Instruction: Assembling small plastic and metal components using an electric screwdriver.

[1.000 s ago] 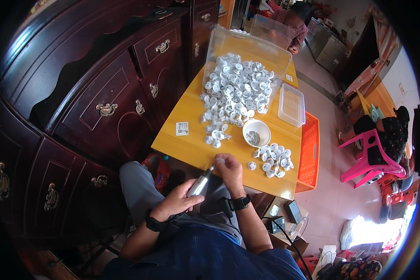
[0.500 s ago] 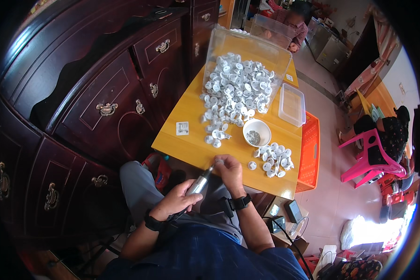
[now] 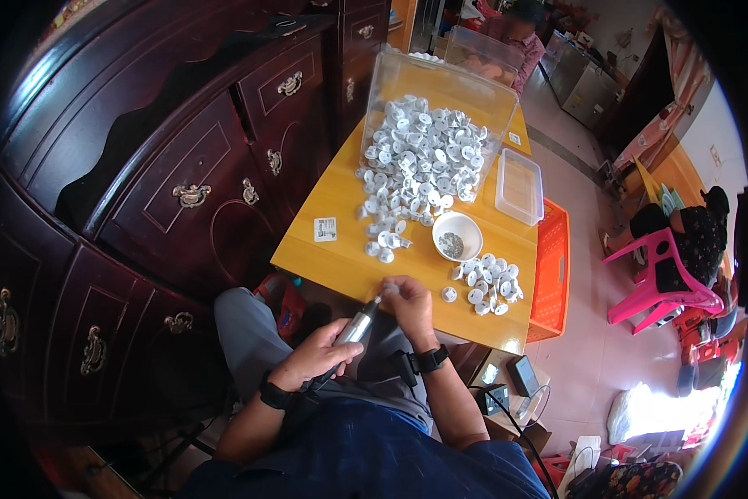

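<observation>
One silver tool (image 3: 355, 330) is clasped in the left hand (image 3: 317, 353), whose fingers and thumb are closed around its body, and its tip is pointed ahead and to the right, toward the right hand (image 3: 412, 305). A small white piece (image 3: 390, 288) is pinched at the drawn-together fingertips of the right hand, right by the tool's tip; whether the two are touching cannot be told, as the piece is partly hidden. Since the pictures just before, hardly anything has been changed: tool and piece are held in nearly the same place. From this it is judged that the same piece is being worked on, nothing having been added to the small pile (image 3: 489, 284) on the worktop (image 3: 341, 264), to the right of the right hand. Between that hand and the pile, one loose piece (image 3: 449, 294) is set apart. Beyond the right hand, slightly rightward, a white bowl (image 3: 475, 238) of metal bits (image 3: 451, 244) is placed. Farther ahead of both hands, a large pile (image 3: 424, 154) of white pieces is spread.
</observation>
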Action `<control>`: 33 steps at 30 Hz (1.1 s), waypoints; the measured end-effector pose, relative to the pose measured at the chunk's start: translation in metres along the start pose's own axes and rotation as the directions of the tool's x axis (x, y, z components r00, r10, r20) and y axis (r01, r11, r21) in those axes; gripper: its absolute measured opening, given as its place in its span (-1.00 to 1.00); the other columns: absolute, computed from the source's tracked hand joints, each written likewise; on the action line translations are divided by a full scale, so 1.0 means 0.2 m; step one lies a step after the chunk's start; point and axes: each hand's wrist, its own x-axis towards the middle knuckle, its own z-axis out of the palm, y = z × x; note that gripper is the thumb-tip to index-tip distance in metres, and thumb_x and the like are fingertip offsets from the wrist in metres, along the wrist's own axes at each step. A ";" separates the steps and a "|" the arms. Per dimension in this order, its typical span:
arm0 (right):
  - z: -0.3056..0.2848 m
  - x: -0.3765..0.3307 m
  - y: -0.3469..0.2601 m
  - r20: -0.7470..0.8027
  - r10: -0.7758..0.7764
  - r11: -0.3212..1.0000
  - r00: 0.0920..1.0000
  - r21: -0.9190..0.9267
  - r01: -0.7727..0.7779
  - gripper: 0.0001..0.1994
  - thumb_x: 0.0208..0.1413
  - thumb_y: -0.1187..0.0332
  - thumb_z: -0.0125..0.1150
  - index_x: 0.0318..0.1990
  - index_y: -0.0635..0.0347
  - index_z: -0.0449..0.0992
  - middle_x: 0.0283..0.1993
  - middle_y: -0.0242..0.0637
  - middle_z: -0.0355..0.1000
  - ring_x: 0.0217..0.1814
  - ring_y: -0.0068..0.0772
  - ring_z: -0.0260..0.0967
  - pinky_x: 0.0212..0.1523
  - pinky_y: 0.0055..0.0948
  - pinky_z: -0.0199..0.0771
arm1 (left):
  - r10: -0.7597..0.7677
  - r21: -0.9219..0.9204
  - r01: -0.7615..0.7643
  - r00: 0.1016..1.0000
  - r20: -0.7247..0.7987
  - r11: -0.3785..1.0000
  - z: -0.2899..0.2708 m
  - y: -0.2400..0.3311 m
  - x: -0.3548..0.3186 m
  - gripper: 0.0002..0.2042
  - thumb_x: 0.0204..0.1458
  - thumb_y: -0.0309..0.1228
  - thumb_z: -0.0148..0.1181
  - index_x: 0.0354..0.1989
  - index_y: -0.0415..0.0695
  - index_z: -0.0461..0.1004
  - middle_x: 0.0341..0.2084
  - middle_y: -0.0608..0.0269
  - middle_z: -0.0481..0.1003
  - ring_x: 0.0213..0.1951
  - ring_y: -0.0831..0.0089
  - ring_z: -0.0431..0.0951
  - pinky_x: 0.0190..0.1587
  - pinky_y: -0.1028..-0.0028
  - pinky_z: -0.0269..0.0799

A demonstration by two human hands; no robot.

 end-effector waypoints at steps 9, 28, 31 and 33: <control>-0.14 -0.04 -0.16 -0.117 -0.551 0.709 0.826 -0.588 0.389 -0.87 0.10 0.55 0.25 -0.21 0.17 0.64 -0.07 -0.05 0.55 -0.15 -0.04 0.54 -0.14 -0.27 0.55 | 0.019 0.038 -0.021 0.999 0.041 0.999 0.01 0.01 -0.05 -0.59 0.20 -0.39 0.22 0.18 -0.22 0.29 -0.43 0.33 0.45 -0.56 0.66 0.43 -0.50 0.60 0.39; -0.51 0.30 -0.45 -0.055 -0.530 0.354 0.846 -0.921 0.161 -0.87 -0.02 0.47 0.27 -0.27 0.13 0.63 -0.21 -0.15 0.55 -0.11 -0.02 0.51 -0.08 -0.12 0.51 | 0.075 0.036 -0.077 0.995 0.065 0.996 -0.01 -0.02 -0.05 -0.57 0.21 -0.43 0.21 0.20 -0.23 0.25 -0.42 0.35 0.42 -0.56 0.68 0.42 -0.52 0.63 0.39; -0.53 0.48 -0.45 -0.030 -0.332 0.207 0.943 -0.977 0.042 -0.87 0.03 0.32 0.24 -0.29 0.03 0.67 -0.22 -0.13 0.60 -0.17 0.01 0.57 -0.14 -0.09 0.58 | 0.057 0.042 -0.060 0.996 0.067 0.997 -0.01 -0.03 -0.05 -0.57 0.21 -0.44 0.20 0.21 -0.23 0.25 -0.42 0.35 0.41 -0.56 0.68 0.42 -0.52 0.63 0.39; -0.52 0.56 -0.42 -0.035 -0.185 0.087 0.982 -0.996 -0.019 -0.86 0.04 0.29 0.22 -0.29 0.00 0.67 -0.23 -0.13 0.60 -0.17 0.01 0.58 -0.15 -0.09 0.59 | 0.043 0.040 -0.046 0.997 0.065 0.998 -0.02 -0.03 -0.05 -0.58 0.21 -0.44 0.20 0.20 -0.23 0.25 -0.43 0.35 0.40 -0.57 0.69 0.42 -0.53 0.64 0.38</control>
